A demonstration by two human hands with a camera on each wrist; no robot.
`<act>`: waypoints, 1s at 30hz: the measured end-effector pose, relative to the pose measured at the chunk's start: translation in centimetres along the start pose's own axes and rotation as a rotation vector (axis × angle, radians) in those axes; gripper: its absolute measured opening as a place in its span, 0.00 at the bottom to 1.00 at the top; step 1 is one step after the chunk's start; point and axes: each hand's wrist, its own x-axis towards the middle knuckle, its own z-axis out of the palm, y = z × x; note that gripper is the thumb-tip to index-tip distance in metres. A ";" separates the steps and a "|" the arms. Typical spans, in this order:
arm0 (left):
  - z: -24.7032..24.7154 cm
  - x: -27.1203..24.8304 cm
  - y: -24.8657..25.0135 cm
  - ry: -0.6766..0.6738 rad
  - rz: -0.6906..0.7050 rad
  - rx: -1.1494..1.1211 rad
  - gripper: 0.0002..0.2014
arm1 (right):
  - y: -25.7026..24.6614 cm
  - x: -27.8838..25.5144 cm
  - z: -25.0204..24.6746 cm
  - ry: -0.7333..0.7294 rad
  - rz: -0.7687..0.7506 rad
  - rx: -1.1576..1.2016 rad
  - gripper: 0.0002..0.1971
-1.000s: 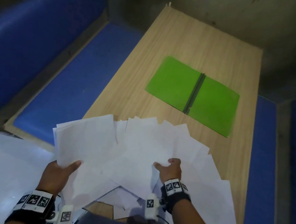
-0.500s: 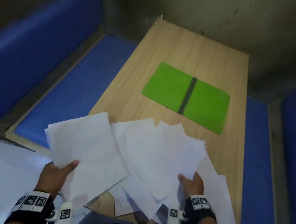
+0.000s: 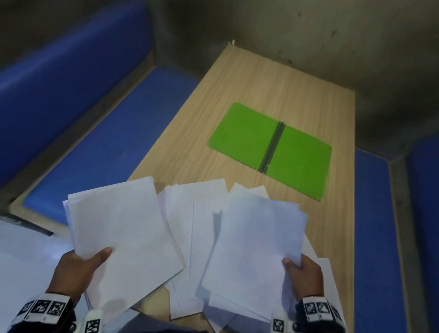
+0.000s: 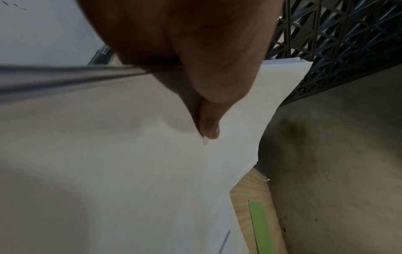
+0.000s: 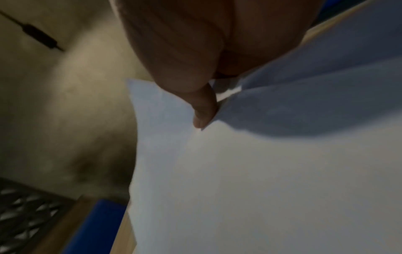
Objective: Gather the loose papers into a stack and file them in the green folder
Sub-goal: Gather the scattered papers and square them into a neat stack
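We are pinching one bunch of papers (image 3: pixel 123 227) in our left hand (image 3: pixel 77 268) and another bunch (image 3: pixel 255 247) in our right hand (image 3: pixel 305 275). More sheets (image 3: pixel 190 215) are lying between. The green folder (image 3: pixel 270 148) is lying open farther up the table (image 3: pixel 188 149). We should be sliding both bunches together slowly, edges lined up.

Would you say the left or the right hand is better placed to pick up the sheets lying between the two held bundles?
Probably the right hand: its bundle already overlaps the loose sheets, nearer than the left hand.
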 end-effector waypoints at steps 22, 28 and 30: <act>1.9 -1.8 -0.1 -0.059 0.041 0.085 0.17 | 0.0 3.4 9.2 -0.249 -0.038 -0.156 0.20; 1.6 -1.2 0.0 -0.049 0.047 0.083 0.16 | 1.4 2.5 5.7 -0.316 0.005 -0.250 0.18; 1.8 -1.2 0.0 -0.049 0.047 0.086 0.17 | 1.3 1.8 5.6 -0.331 -0.014 -0.152 0.24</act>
